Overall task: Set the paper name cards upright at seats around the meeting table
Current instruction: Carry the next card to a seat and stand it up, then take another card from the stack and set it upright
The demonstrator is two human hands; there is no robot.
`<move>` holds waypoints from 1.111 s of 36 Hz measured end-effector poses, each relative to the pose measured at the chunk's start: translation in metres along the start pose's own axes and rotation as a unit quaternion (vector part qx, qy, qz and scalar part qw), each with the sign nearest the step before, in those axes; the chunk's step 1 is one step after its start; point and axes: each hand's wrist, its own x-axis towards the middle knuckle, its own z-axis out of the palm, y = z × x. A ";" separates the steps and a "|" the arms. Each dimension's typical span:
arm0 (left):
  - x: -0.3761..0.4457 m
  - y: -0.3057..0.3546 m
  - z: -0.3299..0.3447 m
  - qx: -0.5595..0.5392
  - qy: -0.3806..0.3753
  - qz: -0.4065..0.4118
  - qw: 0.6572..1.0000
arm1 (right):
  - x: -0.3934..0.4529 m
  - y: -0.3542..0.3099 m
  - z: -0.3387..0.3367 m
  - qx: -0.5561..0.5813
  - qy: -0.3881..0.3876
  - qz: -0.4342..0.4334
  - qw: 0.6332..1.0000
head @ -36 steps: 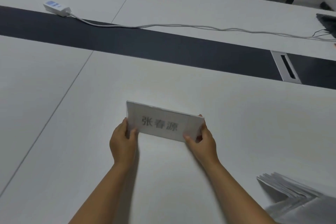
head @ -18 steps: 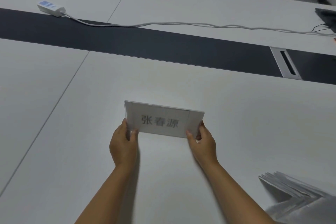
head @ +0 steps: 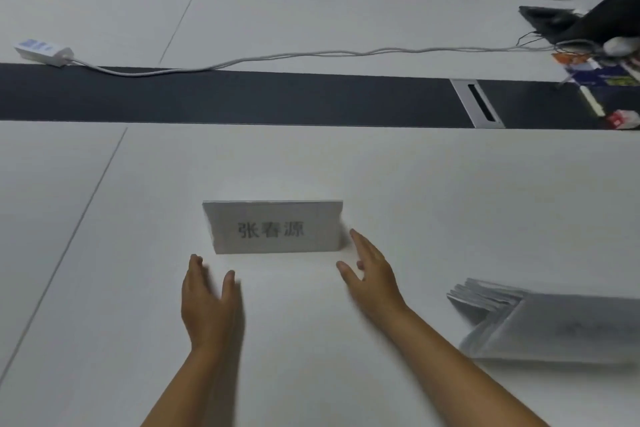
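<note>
While the power strip [head: 43, 51] sits at 10 o'clock on the desk [head: 104, 288], left hand [head: 207, 305] is open, empty, just short of the name card [head: 275, 227]. Card stands upright at centre, untouched. Right hand [head: 372, 274] open at its 4 o'clock, apart. Stack of cards [head: 554, 326] lies flat at 4 o'clock.
</note>
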 end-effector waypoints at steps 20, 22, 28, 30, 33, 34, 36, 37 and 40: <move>-0.199 0.148 0.109 -0.027 -0.275 0.240 0.931 | -0.161 0.098 -0.253 -0.078 0.294 0.124 0.944; -0.206 0.161 0.125 -0.011 -0.276 0.250 0.928 | -0.151 0.115 -0.271 -0.027 0.234 0.142 0.962; -0.215 0.165 0.147 0.005 -0.198 0.222 0.955 | -0.125 0.145 -0.289 0.072 0.135 0.066 0.986; -0.221 0.169 0.147 0.011 -0.170 0.224 0.960 | -0.124 0.151 -0.290 0.079 0.147 0.041 0.985; -0.237 0.184 0.144 0.015 -0.125 0.235 0.964 | -0.125 0.155 -0.299 0.093 0.177 0.002 0.980; -0.244 0.192 0.143 0.007 -0.111 0.241 0.964 | -0.126 0.153 -0.304 0.108 0.185 -0.009 0.977; -0.258 0.211 0.144 -0.012 -0.087 0.261 0.961 | -0.128 0.149 -0.318 0.155 0.201 -0.024 0.967; -0.264 0.222 0.146 -0.020 -0.078 0.272 0.959 | -0.130 0.148 -0.327 0.179 0.211 -0.028 0.961; -0.280 0.256 0.161 -0.052 -0.065 0.295 0.952 | -0.135 0.147 -0.359 0.224 0.260 -0.044 0.938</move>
